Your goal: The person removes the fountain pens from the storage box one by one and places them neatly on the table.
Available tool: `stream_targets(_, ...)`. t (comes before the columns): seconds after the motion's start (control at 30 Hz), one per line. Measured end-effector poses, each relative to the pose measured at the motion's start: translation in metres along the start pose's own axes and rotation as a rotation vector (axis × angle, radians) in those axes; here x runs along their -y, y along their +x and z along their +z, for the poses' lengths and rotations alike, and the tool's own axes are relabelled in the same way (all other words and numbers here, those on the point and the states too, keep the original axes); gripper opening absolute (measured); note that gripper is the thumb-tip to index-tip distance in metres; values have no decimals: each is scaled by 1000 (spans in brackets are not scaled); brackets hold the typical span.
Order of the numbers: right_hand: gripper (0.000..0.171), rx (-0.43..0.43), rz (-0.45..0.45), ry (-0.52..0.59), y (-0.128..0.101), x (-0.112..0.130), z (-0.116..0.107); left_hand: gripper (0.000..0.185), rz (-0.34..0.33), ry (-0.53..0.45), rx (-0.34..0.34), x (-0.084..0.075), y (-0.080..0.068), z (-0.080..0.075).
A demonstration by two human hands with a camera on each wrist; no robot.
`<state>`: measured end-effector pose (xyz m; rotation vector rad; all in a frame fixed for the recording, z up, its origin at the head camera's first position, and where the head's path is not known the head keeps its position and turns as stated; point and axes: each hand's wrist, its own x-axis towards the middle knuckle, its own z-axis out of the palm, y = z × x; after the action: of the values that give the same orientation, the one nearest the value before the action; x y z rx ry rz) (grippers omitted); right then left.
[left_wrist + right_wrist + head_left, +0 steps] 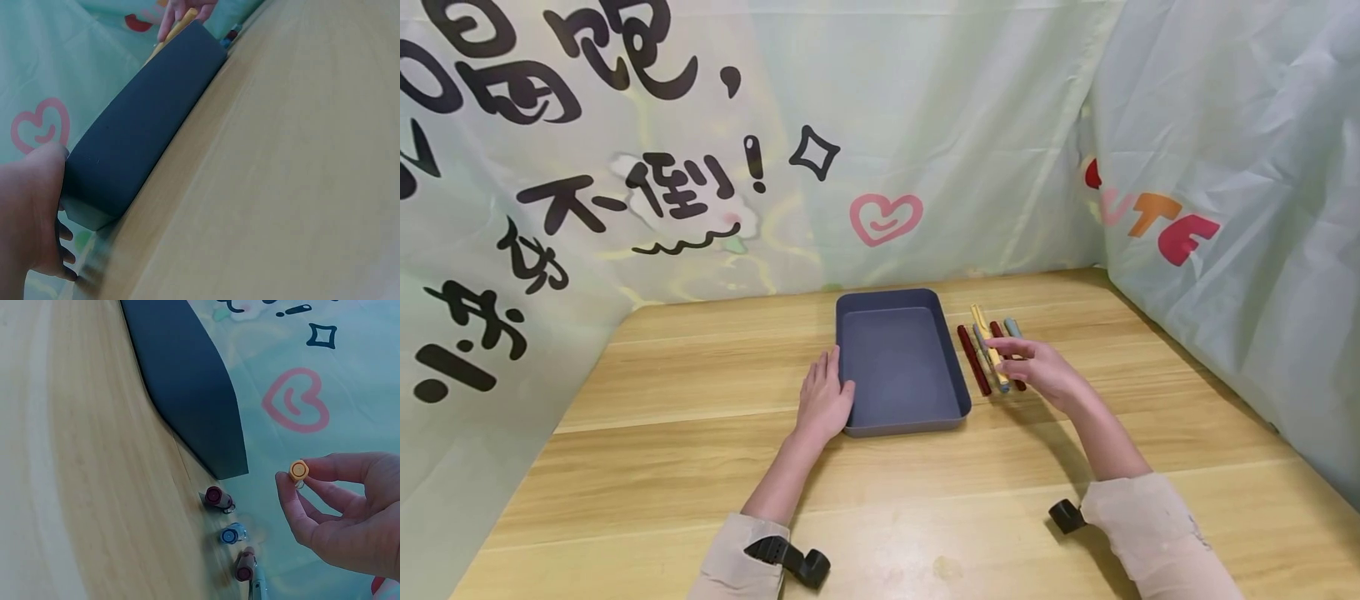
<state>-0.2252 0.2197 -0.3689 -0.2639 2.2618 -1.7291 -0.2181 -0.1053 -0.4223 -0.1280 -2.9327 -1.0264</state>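
- L hand (pixel 823 398): flat on table (pixel 700 467), fingers straight, edge pressed against tray (pixel 901 364) left wall; holds nothing. Wrist view shows thumb side touching tray's near corner.
- R hand (pixel 1037 367): pinches yellow pen (pixel 299 470) betw. thumb and fingertips; right wrist view shows its end lifted clear of the wood. In head view the pen (pixel 988 354) angles over the row beside the tray.
- Other pens on table just right of tray: dark red pen (pixel 973 360) nearest tray, blue pen (pixel 230 535), a second red pen (pixel 245 569), a grey one (pixel 1013 327) furthest right. All lie roughly parallel to tray's long side.
- Tray: dark blue, nothing seen in it, mid-table, long side running away from person.
- Doing it well, as I judge: keep pinch near pen's middle so it doesn't tip; lift straight before moving sideways to avoid knocking neighbours; keep L hand braced so tray doesn't slide.
- Pose: R forearm comes in from lower right, wrist slightly raised, palm facing left/down. L forearm straight ahead, palm down.
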Motion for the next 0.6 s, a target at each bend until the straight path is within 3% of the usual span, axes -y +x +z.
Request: stream_targets(0.6, 52, -47, 13, 24, -6, -6, -24, 60, 8, -2, 2, 0, 0, 1)
